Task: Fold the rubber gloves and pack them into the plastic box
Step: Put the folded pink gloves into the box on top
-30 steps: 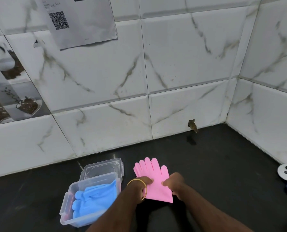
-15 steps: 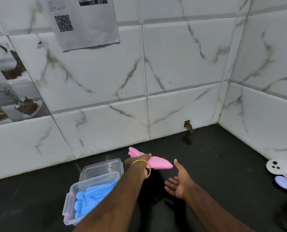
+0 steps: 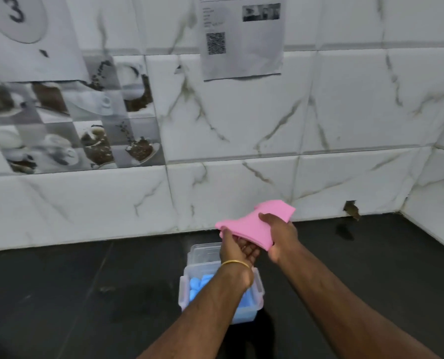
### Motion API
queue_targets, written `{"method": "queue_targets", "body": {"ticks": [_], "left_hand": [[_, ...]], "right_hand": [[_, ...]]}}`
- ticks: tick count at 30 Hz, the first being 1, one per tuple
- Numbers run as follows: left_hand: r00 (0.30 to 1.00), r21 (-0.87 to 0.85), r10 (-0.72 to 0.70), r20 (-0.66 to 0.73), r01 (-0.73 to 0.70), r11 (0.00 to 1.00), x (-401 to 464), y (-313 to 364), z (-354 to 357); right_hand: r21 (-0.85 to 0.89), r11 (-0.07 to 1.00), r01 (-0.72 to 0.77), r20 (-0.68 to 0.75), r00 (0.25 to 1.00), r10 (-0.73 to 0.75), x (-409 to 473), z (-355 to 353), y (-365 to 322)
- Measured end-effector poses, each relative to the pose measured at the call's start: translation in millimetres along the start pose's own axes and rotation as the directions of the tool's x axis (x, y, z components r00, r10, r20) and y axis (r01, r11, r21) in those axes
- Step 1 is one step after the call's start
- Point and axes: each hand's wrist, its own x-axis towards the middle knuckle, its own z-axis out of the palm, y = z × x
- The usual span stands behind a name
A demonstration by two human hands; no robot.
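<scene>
The left forearm (image 3: 210, 299) is covering much of the plastic box (image 3: 252, 310) and blue gloves (image 3: 197, 286); the wall paper's (image 3: 241, 37) print is blurring.

Left hand (image 3: 237, 248): raised ahead of the body, fingers curled, pinching the pink glove (image 3: 257, 225) from below; bangle (image 3: 234, 263) on the wrist. Right hand (image 3: 280, 235): level with the left, thumb on top, gripping the same glove. Both forearms bare, extended forward.

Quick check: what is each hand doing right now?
Left hand: grips the near left end of the pink rubber glove.
Right hand: grips the same glove's right side, thumb on top.
</scene>
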Motion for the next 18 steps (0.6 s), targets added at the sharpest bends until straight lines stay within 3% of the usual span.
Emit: {"method": "queue_targets", "body": {"ticks": [4,7,12,15,18], "left_hand": [[0.980,-0.143,-0.198,0.004,0.196,0.970,6.3,7.4,-54.2],[0.952,-0.155,-0.264,0.152,0.287,0.945,5.1,7.7,-73.5],[0.899,-0.244,-0.148,0.413,0.266,0.933,3.5,47.6,-106.2],[0.916,-0.240,-0.069,0.395,0.176,0.955,7.0,71.4,-128.0],[0.924,-0.197,-0.122,0.362,0.204,0.959,5.3,72.3,-144.0]], "right_hand": [[-0.054,0.998,-0.031,0.135,0.990,0.038,-22.2,51.6,18.3],[-0.137,0.987,-0.084,0.244,0.963,0.116,-38.8,76.3,29.6],[-0.301,0.935,-0.187,0.367,0.883,0.294,-42.4,58.9,37.5],[-0.387,0.904,-0.184,0.350,0.877,0.329,-30.7,27.3,46.8],[-0.457,0.870,-0.186,0.283,0.897,0.340,-19.8,-2.4,56.3]]}}
